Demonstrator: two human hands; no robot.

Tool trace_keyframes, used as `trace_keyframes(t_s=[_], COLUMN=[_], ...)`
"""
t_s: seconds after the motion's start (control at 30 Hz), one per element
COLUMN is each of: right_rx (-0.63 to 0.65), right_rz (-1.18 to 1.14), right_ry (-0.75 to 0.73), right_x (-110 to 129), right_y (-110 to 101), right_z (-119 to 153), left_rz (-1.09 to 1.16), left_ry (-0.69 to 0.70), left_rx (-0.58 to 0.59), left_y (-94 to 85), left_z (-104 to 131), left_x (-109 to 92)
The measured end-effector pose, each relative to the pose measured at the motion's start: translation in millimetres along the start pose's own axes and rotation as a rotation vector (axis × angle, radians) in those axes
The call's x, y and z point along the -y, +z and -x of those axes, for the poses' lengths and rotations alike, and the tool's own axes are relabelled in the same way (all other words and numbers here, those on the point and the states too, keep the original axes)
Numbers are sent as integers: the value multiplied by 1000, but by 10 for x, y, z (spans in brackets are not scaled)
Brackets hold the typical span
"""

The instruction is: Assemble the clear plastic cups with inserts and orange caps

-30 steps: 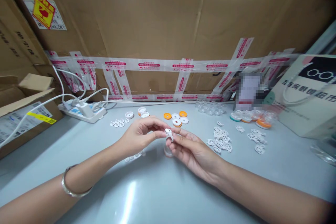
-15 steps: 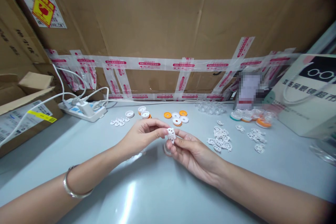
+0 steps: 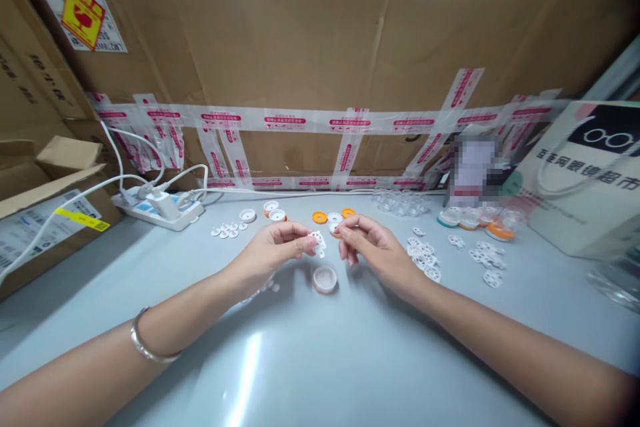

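Observation:
My left hand (image 3: 280,245) pinches a small white openwork plastic piece (image 3: 319,244) between thumb and fingers, above the table. My right hand (image 3: 377,250) is at the group of round caps, its thumb and forefinger drawn together over the right edge of a white cap with orange beneath (image 3: 334,229). What those fingertips hold, if anything, is hidden. Below and between the hands stands a shallow, round, clear-walled case (image 3: 325,279) on the table. An orange ring (image 3: 319,217) and another orange ring (image 3: 349,213) lie behind the right fingertips.
Several white openwork pieces (image 3: 423,255) lie to the right, with more (image 3: 487,254) beyond. Small white pegs (image 3: 229,231) and white caps (image 3: 247,215) are at left. Clear domes (image 3: 403,203), a paper bag (image 3: 575,193), a power strip (image 3: 160,209) and cardboard boxes (image 3: 300,27) stand around.
My right hand has let go of the white openwork piece and moved up and right to the caps. My left hand keeps the piece. The round case is now fully exposed.

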State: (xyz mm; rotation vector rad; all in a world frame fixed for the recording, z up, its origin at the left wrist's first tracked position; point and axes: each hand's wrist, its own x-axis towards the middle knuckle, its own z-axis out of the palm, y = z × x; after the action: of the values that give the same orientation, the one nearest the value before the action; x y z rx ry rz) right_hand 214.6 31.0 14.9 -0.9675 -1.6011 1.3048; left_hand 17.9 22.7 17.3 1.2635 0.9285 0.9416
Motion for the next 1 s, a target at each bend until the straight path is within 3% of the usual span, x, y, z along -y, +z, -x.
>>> trace_keyframes(t_s=[0.13, 0.3, 0.53, 0.77, 1.0], right_rx=[207, 389, 346, 277, 256], right_rz=[295, 560, 604, 616, 624], right_ry=[-42, -23, -87, -163, -171], right_x=[-14, -59, -154, -237, -250], right_y=[-130, -100, -7, 36, 47], right_z=[-17, 68, 98, 90, 91], left_rz=[79, -19, -183, -565, -682], left_ry=[-41, 1, 37, 197, 299], left_rx=[6, -27, 86, 54, 78], left_y=[-35, -54, -25, 6, 30], left_z=[-36, -66, -58, -25, 2], left_x=[48, 80, 167, 153, 155])
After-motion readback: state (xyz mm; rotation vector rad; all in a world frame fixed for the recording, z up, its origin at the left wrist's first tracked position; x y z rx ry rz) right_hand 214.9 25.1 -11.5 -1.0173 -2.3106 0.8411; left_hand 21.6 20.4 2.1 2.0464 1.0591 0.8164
